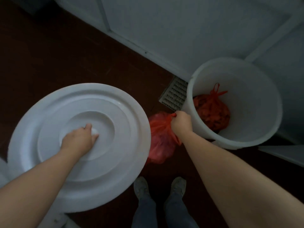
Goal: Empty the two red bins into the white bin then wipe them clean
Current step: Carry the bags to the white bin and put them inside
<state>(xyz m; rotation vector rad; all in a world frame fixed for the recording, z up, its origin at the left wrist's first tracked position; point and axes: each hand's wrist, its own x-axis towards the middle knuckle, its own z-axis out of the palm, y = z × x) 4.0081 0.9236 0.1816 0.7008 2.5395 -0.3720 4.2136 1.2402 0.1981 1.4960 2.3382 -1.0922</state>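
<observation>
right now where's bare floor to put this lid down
Bare floor lies beyond the lid, up to the white skirting. Inside the white bin, the side right of the tied bag is free. Crowded: the gap between lid and bin holds the red bag in the right hand, the vent and, nearer, the shoes.

Dim, even light falls on a dark reddish-brown floor (65, 51). White panelled surfaces (181, 22), wall or cabinet doors, run diagonally from upper left to lower right. A vertical seam (104, 14) divides two panels at upper left. A pale skirting strip (131, 42) meets the floor along their foot. A slotted metal vent grille (174, 94) lies in the floor just beside it.
</observation>
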